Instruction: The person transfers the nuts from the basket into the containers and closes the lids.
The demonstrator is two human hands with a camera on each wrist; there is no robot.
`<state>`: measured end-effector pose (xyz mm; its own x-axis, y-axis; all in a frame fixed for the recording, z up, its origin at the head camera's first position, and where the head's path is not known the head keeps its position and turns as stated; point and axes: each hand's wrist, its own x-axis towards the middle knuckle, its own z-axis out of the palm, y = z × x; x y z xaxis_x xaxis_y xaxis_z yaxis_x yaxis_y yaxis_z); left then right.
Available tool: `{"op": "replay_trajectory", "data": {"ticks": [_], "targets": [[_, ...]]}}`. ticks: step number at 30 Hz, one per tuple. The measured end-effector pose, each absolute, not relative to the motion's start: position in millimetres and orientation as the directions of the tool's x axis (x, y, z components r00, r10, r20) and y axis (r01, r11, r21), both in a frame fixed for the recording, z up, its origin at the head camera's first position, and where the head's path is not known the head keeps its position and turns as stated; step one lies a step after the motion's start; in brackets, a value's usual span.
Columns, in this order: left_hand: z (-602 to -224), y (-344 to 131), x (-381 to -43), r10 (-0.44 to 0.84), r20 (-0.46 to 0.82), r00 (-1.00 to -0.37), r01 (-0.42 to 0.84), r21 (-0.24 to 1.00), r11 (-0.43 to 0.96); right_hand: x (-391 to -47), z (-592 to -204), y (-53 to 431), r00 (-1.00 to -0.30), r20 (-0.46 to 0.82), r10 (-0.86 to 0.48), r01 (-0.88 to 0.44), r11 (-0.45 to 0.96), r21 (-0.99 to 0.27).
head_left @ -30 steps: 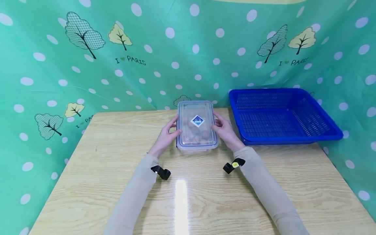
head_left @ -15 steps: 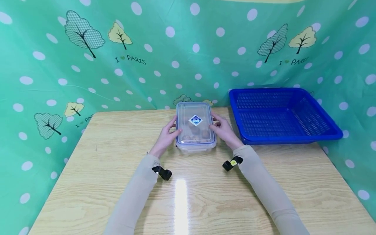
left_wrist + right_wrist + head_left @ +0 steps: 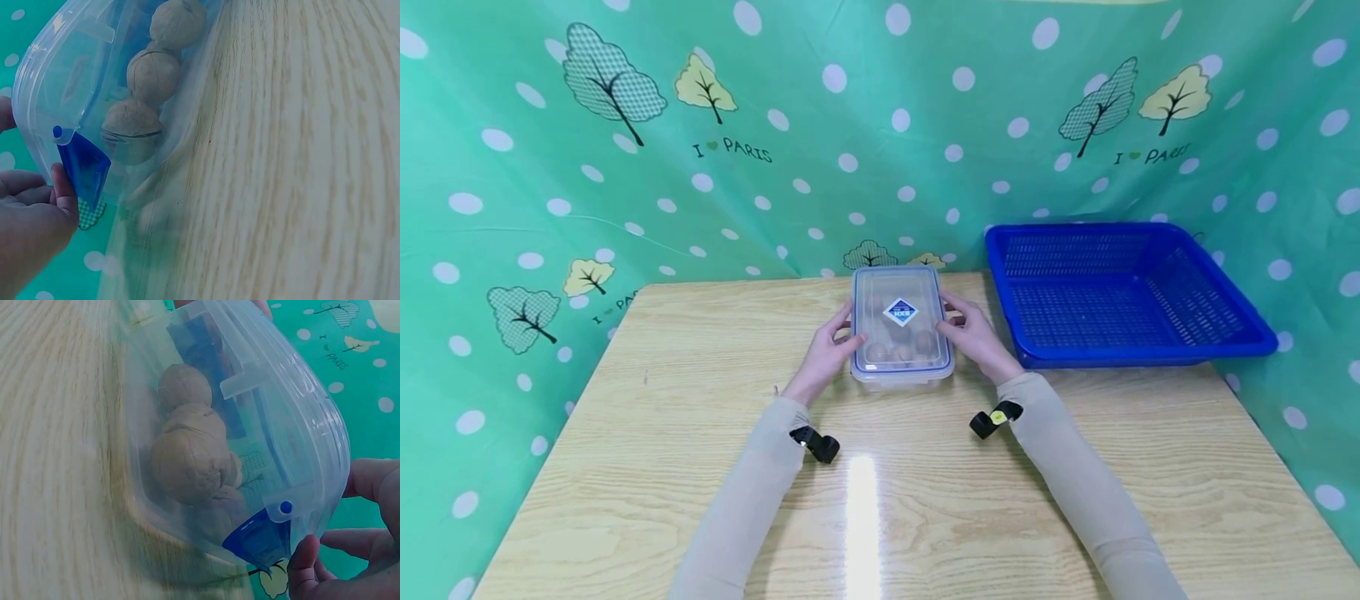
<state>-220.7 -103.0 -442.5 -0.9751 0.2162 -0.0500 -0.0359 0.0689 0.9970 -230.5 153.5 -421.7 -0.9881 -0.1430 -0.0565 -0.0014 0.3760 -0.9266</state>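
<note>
A clear plastic food container (image 3: pixel 887 292) with a blue-edged lid and a diamond label sits near the table's back edge. Several walnuts (image 3: pixel 153 75) show through its wall, gathered at the near end in the head view. On its left side my left hand (image 3: pixel 823 354) holds it, thumb at the lid's edge, fingers by a blue side latch (image 3: pixel 86 165) that stands out from the wall. Opposite, my right hand (image 3: pixel 977 333) grips the other side, its fingers close to another splayed blue latch (image 3: pixel 262 540). Some fingertips are hidden behind the container.
A blue perforated plastic basket (image 3: pixel 1011 325) stands to the right, at the back of the wooden table (image 3: pixel 700 467). Behind the table hangs a green dotted cloth (image 3: pixel 805 150). Each wrist carries a small black camera.
The container has shifted slightly toward me, held between both hands. Its far edge appears lower, and the walnuts show more clearly through the lid. Both hands keep nearly the same place.
</note>
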Motion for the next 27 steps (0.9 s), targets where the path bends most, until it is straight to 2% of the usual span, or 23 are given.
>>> {"op": "replay_trajectory", "data": {"ticks": [8,13,18,22,27], "targets": [[-441.4,-104.4,-220.1,0.242,-0.034,-0.970,0.003,0.989,0.150,-230.3,-424.0,157.0,-0.986,-0.061,-0.154,0.002,0.361,-0.933],[-442.1,-105.2,-219.9,0.238,-0.038,-0.971,0.004,0.984,0.176,-228.8,-424.6,159.1,-0.976,-0.110,-0.186,0.055,0.280,-0.958],[-444.0,-107.0,-218.2,0.250,-0.108,-0.962,-0.093,0.993,0.072,-227.9,-425.5,161.7,-0.954,-0.186,-0.235,0.145,0.183,-0.972],[-443.8,-107.7,-217.1,0.259,-0.176,-0.950,-0.186,0.982,-0.016,-228.2,-426.5,162.8,-0.952,-0.204,-0.230,0.163,0.185,-0.969],[-443.7,-108.1,-216.1,0.275,-0.193,-0.942,-0.209,0.977,-0.031,-228.8,-426.6,163.1,-0.957,-0.228,-0.181,0.190,0.207,-0.960]]}}
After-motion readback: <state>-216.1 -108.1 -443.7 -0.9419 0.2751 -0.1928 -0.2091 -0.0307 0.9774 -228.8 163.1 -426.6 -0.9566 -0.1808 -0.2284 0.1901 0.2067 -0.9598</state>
